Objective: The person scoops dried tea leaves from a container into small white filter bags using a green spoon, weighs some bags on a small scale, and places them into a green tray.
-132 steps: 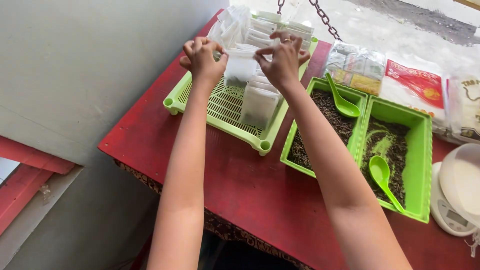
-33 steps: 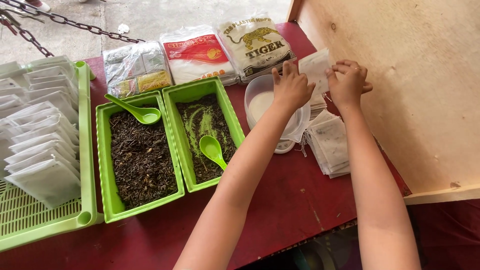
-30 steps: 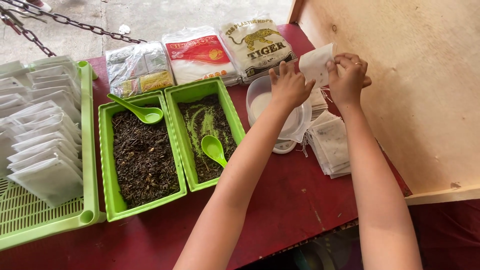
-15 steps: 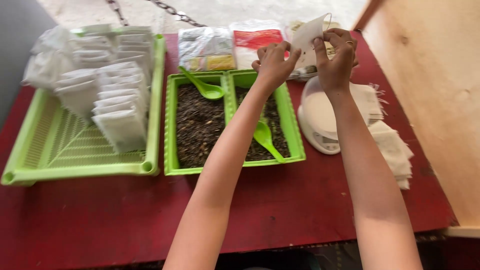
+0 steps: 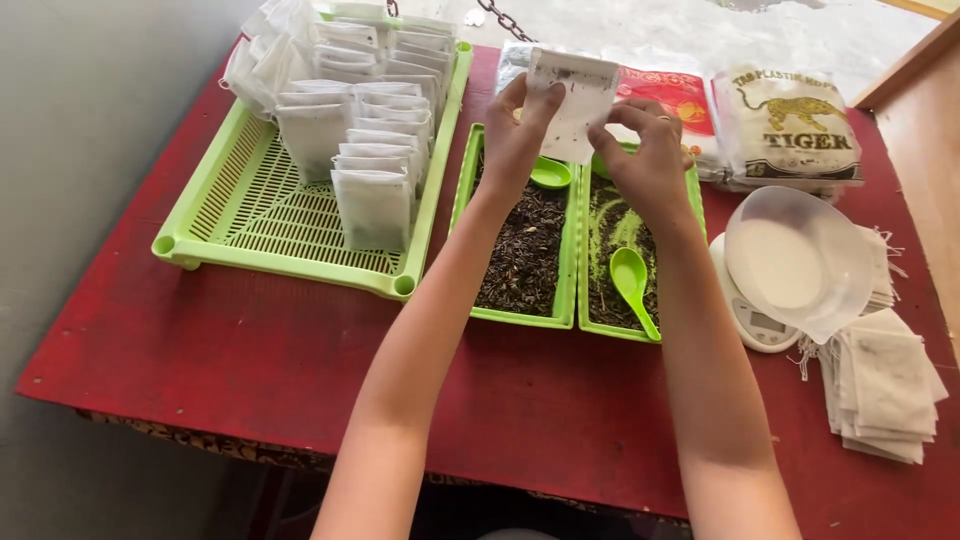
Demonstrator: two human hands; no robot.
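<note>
At the far left a grey wall (image 5: 90,130) runs beside the red table (image 5: 250,360). On the table's left part sits a light green slotted tray (image 5: 250,215), and rows of filled white pouches (image 5: 370,130) stand upright in its far half, the nearest row about mid-tray. Just right of it lie two narrow green trays side by side, touching: the left narrow tray (image 5: 520,250) holds dark loose leaves and a green spoon (image 5: 550,173) at its far end, the right narrow tray (image 5: 612,250) holds dark leaves dusted with green powder and a second green spoon (image 5: 632,285) lying handle toward the person.

Above these two trays the left hand (image 5: 515,145) and right hand (image 5: 650,165) hold one small white pouch (image 5: 575,100) up in the air, each hand pinched shut on a lower edge of it, thumb and fingers closed on the paper. The forearms cross over the near ends of the narrow trays and hide part of them.

Behind the hands lie flat plastic packets (image 5: 790,125), one with a red label, one white with an animal picture. Right of the trays a clear bowl (image 5: 795,260) rests tilted on a small white scale (image 5: 755,320). At the far right a stack of empty white pouches (image 5: 885,385) lies near the table's edge, with a wooden panel (image 5: 920,110) behind it and a chain (image 5: 505,20) on pale ground beyond the table
</note>
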